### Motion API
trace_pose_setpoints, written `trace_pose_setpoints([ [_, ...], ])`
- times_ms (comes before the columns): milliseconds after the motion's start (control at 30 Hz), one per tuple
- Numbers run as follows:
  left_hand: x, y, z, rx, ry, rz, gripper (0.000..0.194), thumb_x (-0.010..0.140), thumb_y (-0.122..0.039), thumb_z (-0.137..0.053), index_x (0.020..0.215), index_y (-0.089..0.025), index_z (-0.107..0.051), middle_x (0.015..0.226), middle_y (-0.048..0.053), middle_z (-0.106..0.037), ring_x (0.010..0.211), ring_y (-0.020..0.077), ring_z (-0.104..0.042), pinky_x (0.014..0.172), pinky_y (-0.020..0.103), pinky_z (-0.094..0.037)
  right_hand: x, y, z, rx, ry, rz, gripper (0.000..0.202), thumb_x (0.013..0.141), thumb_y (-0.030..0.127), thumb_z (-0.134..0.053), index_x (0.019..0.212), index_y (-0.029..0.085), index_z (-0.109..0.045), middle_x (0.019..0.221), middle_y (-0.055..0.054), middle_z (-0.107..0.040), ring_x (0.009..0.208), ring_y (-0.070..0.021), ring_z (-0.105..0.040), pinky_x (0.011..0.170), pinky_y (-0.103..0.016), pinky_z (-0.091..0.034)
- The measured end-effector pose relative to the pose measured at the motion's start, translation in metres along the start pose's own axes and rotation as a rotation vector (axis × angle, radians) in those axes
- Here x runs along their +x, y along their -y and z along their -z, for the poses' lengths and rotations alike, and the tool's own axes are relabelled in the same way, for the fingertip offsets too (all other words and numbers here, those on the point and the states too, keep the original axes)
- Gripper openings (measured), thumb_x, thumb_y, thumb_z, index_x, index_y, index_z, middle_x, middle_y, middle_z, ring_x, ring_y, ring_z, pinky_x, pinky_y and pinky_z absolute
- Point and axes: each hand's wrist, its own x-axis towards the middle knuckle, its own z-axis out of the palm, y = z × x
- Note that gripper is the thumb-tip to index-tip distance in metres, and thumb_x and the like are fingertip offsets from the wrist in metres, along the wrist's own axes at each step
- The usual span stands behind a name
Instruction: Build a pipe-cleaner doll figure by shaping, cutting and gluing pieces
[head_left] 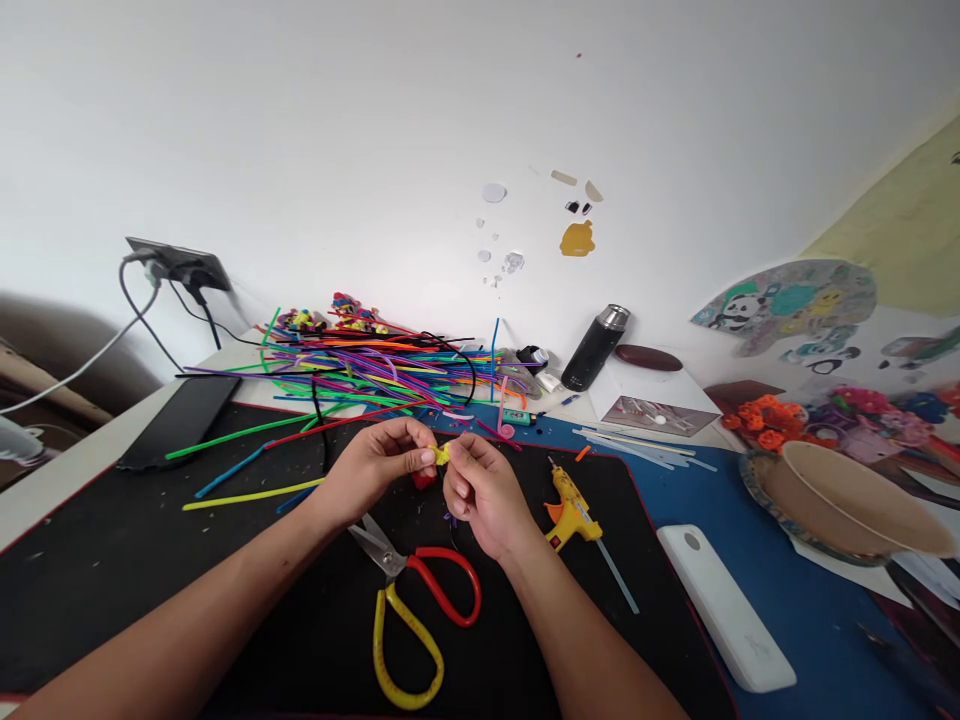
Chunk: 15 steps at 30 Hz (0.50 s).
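Holding the yellow piece (441,454) between our two hands, we had it just above the far half of the mat (97,560). Our left hand (375,465) clamped its left end, thumb against bent forefinger; our right hand (484,490) pinched the other end the same way. Neither hand was nearer: both touched. The piece's long axis ran crosswise, from one set of fingertips to the other, tipped up slightly at the right. How much of it our fingers covered, we could not tell.

A red bit (424,482) showed just below the piece, partly behind our left fingers; its support was hidden.

Edges: the scissors (391,562) lay nearer our body, blades open towards our left wrist, handle loops between our forearms. The glue gun (571,505) lay beside our right wrist, inside the mat's right edge, nozzle facing the wall. Beyond our fingers the stems (375,365) crowded the way. The widest open room we noted was mat, outside our left forearm.
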Motion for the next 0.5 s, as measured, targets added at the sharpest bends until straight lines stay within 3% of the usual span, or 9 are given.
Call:
trace_pose_setpoints([
  [133, -0.0001, 0.0004, -0.0015, -0.041, -0.018, -0.007, 0.036, 0.075, -0.041, -0.098, 0.089, -0.015, -0.078, 0.076, 0.002, -0.072, 0.066, 0.0145, -0.065, 0.066, 0.026, -0.052, 0.0000, 0.0000, -0.0005, 0.009, 0.002, -0.003, 0.047, 0.077, 0.054, -0.093, 0.082, 0.021, -0.060, 0.051, 0.011, -0.049, 0.038, -0.0066, -0.041, 0.039, -0.020, -0.022],
  [500, 0.0001, -0.0064, 0.0036, 0.085, 0.103, -0.020, 0.031, 0.079, -0.040, -0.095, 0.083, -0.014, -0.078, 0.070, 0.004, -0.073, 0.065, 0.0162, -0.065, 0.068, 0.029, -0.055, -0.0007, -0.0024, -0.0002, 0.004, 0.008, -0.013, 0.046, 0.077, 0.054, -0.093, 0.079, 0.021, -0.060, 0.051, 0.011, -0.048, 0.039, -0.0066, -0.040, 0.040, -0.020, -0.024],
])
